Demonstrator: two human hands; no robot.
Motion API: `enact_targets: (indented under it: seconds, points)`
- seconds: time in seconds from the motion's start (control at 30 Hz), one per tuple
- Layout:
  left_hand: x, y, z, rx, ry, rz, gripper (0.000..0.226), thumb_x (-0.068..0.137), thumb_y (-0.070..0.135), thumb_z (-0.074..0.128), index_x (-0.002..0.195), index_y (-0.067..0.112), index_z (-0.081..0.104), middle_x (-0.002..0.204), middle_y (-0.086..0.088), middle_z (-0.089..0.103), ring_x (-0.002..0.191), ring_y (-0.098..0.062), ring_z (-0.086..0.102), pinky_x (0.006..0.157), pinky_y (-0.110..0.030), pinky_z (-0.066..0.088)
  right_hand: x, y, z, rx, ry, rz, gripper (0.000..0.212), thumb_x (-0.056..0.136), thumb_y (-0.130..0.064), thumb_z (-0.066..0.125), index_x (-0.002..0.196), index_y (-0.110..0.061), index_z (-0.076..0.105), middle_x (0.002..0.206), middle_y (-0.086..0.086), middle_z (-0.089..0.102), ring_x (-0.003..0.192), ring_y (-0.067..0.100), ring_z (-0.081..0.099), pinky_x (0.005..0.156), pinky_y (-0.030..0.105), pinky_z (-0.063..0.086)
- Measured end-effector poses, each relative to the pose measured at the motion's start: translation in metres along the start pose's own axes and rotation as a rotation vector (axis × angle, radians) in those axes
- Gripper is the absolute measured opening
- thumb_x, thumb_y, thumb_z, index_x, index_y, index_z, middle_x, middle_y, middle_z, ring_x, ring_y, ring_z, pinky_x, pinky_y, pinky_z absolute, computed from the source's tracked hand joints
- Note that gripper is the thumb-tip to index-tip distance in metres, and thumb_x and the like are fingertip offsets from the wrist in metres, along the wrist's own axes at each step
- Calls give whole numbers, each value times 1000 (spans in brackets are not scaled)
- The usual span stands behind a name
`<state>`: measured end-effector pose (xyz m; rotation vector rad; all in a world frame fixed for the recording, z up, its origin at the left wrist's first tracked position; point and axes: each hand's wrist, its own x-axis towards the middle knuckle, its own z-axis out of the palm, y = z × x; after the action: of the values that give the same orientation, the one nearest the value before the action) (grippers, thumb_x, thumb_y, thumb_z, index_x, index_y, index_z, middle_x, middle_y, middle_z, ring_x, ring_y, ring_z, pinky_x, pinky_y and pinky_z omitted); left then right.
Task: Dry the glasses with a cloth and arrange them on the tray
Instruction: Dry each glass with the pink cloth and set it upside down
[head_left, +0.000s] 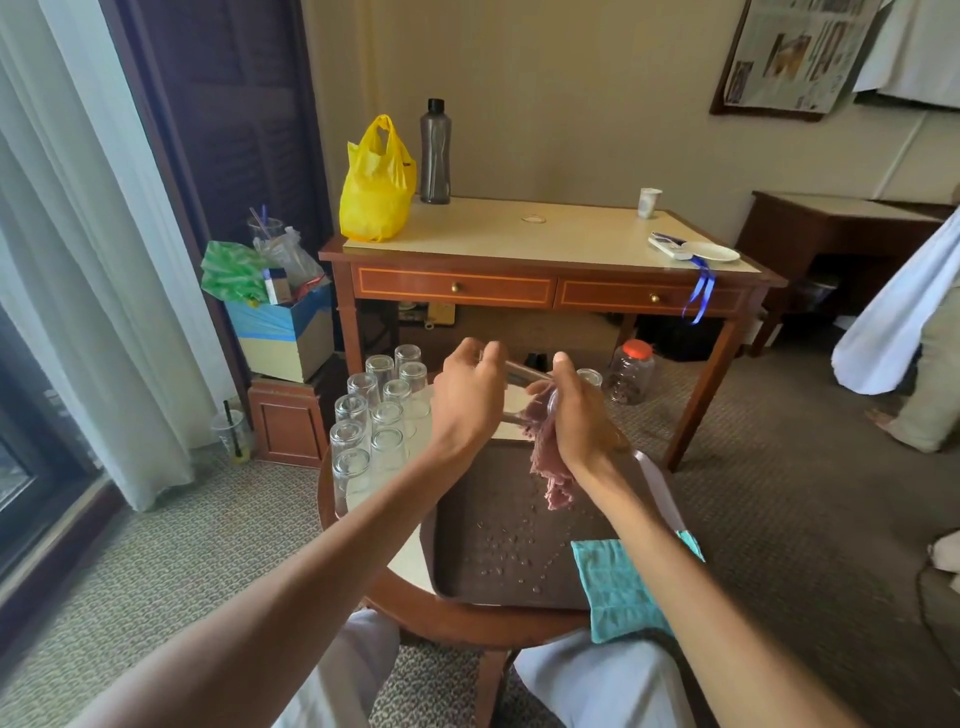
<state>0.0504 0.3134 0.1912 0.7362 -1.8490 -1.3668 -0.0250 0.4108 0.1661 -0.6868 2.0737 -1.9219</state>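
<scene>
left hand (467, 397) curled round the glass (519, 375), right hand (582, 415) pinching the cloth (551, 475) into it, wet glass could easily slip mid-twist imo

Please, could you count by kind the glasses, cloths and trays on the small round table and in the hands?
Upturned glasses at left: 10 in view
Held glass, between left hand and right hand: 1
Half-hidden glass behind right hand: 1
Cloths: 2 (mauve cloth, teal cloth)
Brown tray: 1
Total: 15

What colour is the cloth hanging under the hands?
The cloth is dusty pink, clearest in the head view.
</scene>
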Motion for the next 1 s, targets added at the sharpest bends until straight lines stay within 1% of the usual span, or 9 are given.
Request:
enact_targets:
  seconds: [0.13,0.27,0.37,0.43,0.6,0.67,0.77,0.87,1.0]
  points:
    - [-15,3,-11,254,79,580,30,99,43,47,87,19,60,81,7,65,73,-10,62,65,-35,51,3,-15,-15,258,-362,339,52,103,-46,43,85,-5,68,74,14,63,58,20,57,55,30,46]
    - [-15,-7,-19,334,-164,1035,26,98,35,51,92,13,65,90,4,61,68,-9,55,58,-24,45,5,-17,-37,123,-764,478,56,94,-56,50,75,-10,75,71,17,63,47,18,45,42,23,29]
    - [-12,-11,-19,347,-181,958,24,99,35,49,94,16,63,92,5,60,72,-9,57,60,-25,46,-1,-14,-31,200,-608,513,51,100,-51,47,91,-7,71,83,20,67,50,22,59,42,24,44]
    - [-11,-13,-14,316,-76,762,27,101,37,45,90,17,60,85,5,61,71,-6,56,60,-28,45,-1,-5,-19,327,-393,425,53,101,-50,45,111,-2,66,105,23,70,81,30,72,68,33,57]
    - [0,-3,-4,155,-15,188,44,93,47,37,86,9,60,77,-8,70,76,-26,68,71,-49,57,0,1,-2,33,-30,99,63,107,-46,34,93,5,69,68,8,67,56,11,66,64,27,50]
    - [-4,-1,-8,245,34,313,40,96,47,42,85,14,61,74,-1,69,72,-19,67,69,-45,57,-1,-2,-2,89,-143,187,66,105,-51,34,102,5,70,80,14,71,68,17,68,72,31,53]
    - [-10,-1,-18,304,28,685,27,99,39,53,86,19,64,79,8,67,73,-7,64,64,-35,54,-9,-18,-13,345,-446,506,58,103,-48,35,97,1,64,75,17,66,48,17,61,41,21,46]
    - [-13,-2,-26,301,-123,930,24,97,36,55,88,17,65,86,7,64,71,-4,58,59,-23,45,-11,-27,-27,272,-743,594,63,100,-58,38,85,-3,63,72,18,58,37,13,42,31,18,33]
    - [-9,-9,-22,347,-130,869,25,99,37,51,91,17,64,89,6,64,74,-5,59,60,-26,48,-16,-19,-10,421,-435,499,52,103,-48,39,90,-5,64,70,9,63,46,14,58,47,25,46]
